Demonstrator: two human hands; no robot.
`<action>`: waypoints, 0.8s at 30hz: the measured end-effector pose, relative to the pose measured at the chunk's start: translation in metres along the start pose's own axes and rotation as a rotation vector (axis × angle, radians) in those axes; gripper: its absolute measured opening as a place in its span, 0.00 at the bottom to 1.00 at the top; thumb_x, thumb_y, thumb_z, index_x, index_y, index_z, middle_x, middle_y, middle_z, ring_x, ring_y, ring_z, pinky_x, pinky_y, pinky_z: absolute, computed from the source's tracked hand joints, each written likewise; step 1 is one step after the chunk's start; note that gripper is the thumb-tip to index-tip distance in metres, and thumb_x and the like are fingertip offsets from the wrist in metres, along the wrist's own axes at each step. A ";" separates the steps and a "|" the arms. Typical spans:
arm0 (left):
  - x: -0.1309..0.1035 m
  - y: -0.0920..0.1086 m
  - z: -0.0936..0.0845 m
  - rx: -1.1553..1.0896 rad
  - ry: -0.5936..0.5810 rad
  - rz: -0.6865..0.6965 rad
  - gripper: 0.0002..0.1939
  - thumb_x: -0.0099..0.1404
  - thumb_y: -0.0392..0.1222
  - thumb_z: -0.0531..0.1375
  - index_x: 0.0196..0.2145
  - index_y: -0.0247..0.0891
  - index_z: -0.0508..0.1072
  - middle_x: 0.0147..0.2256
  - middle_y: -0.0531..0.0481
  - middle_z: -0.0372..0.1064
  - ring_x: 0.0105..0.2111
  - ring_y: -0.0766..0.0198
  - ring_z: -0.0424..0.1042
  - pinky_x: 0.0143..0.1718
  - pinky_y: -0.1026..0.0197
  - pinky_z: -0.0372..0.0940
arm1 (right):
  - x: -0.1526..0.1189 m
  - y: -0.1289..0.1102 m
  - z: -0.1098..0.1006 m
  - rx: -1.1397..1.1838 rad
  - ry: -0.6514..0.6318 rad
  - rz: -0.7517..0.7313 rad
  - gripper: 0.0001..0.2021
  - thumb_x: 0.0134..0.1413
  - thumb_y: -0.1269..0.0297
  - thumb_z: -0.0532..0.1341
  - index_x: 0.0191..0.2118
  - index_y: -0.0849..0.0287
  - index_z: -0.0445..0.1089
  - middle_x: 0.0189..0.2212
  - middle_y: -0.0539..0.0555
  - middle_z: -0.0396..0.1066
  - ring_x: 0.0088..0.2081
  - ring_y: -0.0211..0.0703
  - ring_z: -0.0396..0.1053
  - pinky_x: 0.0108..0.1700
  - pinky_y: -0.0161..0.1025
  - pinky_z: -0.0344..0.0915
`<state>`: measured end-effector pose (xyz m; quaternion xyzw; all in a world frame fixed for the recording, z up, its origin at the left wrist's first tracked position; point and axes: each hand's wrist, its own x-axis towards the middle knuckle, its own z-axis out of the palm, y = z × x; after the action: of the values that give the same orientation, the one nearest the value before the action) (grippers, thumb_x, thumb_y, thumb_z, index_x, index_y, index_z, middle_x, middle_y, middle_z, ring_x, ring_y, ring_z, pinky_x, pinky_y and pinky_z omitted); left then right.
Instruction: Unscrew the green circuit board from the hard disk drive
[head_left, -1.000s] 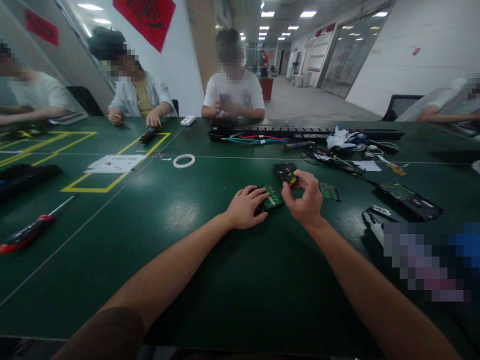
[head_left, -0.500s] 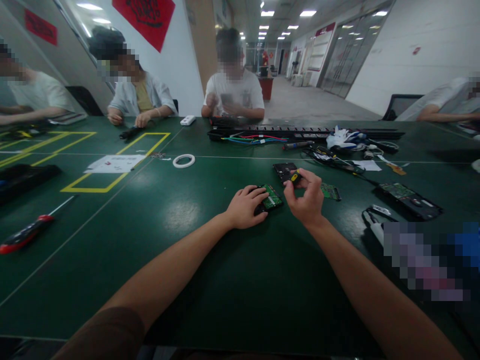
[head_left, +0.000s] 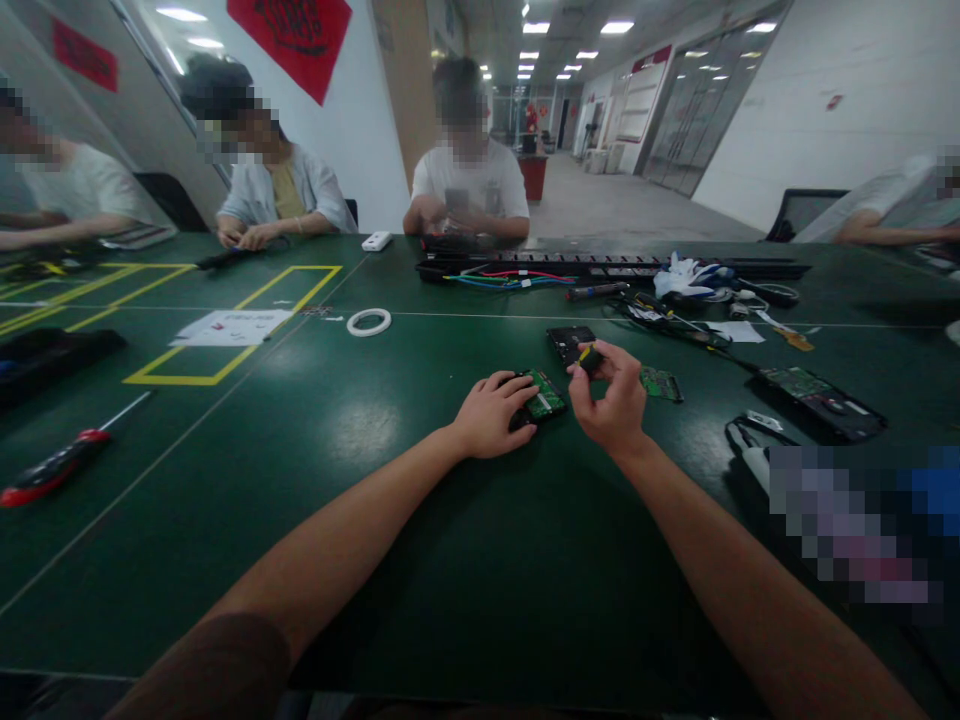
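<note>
- One green circuit-board unit [head_left: 547, 397] lies on the table [head_left: 390, 540], board side up and partly hidden, under the person's left hand [head_left: 491, 415].
- Left fingers are laid loosely apart over its top, the thumb along the near side; this probably keeps the unit from sliding. Whether they truly clasp its edges, I cannot tell.
- Right hand [head_left: 616, 395] pinches a small black-and-yellow piece [head_left: 589, 358] between thumb and fingertips, just beyond the unit, the other fingers curled. So light a grip would suit turning or placing something small; what the piece is, I cannot make out.
- Behind that piece sits a flat black unit [head_left: 566, 342], near enough to be reached with little movement.
- Just right of the right hand lies a loose green board [head_left: 661, 384], seemingly set aside within reach.
- Farther right rests a larger black casing [head_left: 817, 400] with a board showing, apart from both hands.
- Well to the left lies a red-and-black screwdriver [head_left: 60, 468], out of use, its shaft pointing away from the person.
- Across the table are a white ring [head_left: 369, 322], long black strips with coloured wires [head_left: 510, 275], crumpled gloves [head_left: 686, 277] and seated co-workers.
</note>
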<state>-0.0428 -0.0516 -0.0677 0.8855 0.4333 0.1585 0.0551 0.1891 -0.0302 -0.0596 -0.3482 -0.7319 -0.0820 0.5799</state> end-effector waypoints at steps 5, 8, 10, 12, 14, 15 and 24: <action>-0.001 -0.001 0.001 0.001 0.003 -0.001 0.38 0.67 0.58 0.60 0.71 0.44 0.61 0.71 0.47 0.57 0.70 0.40 0.53 0.66 0.35 0.56 | -0.001 0.000 0.002 -0.078 0.042 0.036 0.27 0.60 0.66 0.64 0.63 0.54 0.59 0.51 0.60 0.72 0.33 0.42 0.76 0.35 0.45 0.78; -0.001 -0.001 0.001 0.000 0.009 0.002 0.38 0.67 0.58 0.60 0.71 0.44 0.61 0.71 0.47 0.57 0.70 0.41 0.53 0.66 0.35 0.56 | 0.002 -0.002 0.000 -0.109 0.054 0.007 0.27 0.58 0.64 0.67 0.61 0.52 0.60 0.47 0.57 0.72 0.29 0.40 0.73 0.32 0.44 0.77; -0.001 -0.001 0.000 -0.004 0.009 0.000 0.37 0.67 0.57 0.60 0.70 0.44 0.62 0.71 0.47 0.57 0.70 0.41 0.52 0.66 0.35 0.57 | 0.003 -0.004 -0.001 -0.102 0.036 -0.014 0.28 0.58 0.64 0.68 0.61 0.52 0.60 0.47 0.57 0.73 0.31 0.42 0.74 0.32 0.44 0.77; 0.000 0.000 0.000 -0.009 0.006 -0.001 0.37 0.67 0.57 0.60 0.70 0.45 0.62 0.71 0.47 0.57 0.70 0.41 0.52 0.66 0.35 0.56 | 0.004 -0.005 -0.002 -0.093 0.021 -0.026 0.28 0.58 0.64 0.67 0.62 0.52 0.60 0.49 0.59 0.73 0.36 0.46 0.76 0.35 0.44 0.78; 0.000 0.000 0.000 -0.011 0.001 0.000 0.37 0.68 0.57 0.60 0.70 0.45 0.62 0.71 0.47 0.57 0.70 0.40 0.52 0.67 0.35 0.56 | 0.003 -0.005 -0.002 -0.081 0.007 -0.024 0.28 0.59 0.65 0.66 0.63 0.52 0.59 0.52 0.60 0.73 0.42 0.49 0.78 0.38 0.45 0.79; 0.000 0.000 0.000 -0.011 0.000 0.000 0.37 0.68 0.57 0.60 0.71 0.45 0.62 0.71 0.47 0.57 0.70 0.40 0.52 0.67 0.34 0.55 | 0.003 -0.004 -0.002 -0.070 0.001 -0.018 0.28 0.60 0.66 0.65 0.64 0.52 0.59 0.52 0.61 0.73 0.43 0.49 0.78 0.38 0.45 0.80; -0.002 0.000 -0.001 -0.001 0.001 0.006 0.37 0.68 0.57 0.60 0.70 0.44 0.62 0.71 0.47 0.57 0.70 0.41 0.53 0.67 0.35 0.56 | 0.002 -0.004 0.001 -0.113 0.035 0.011 0.27 0.59 0.62 0.67 0.62 0.53 0.60 0.51 0.59 0.75 0.34 0.43 0.78 0.36 0.44 0.80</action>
<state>-0.0438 -0.0530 -0.0673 0.8866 0.4307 0.1593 0.0551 0.1860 -0.0316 -0.0571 -0.3830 -0.7140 -0.1263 0.5724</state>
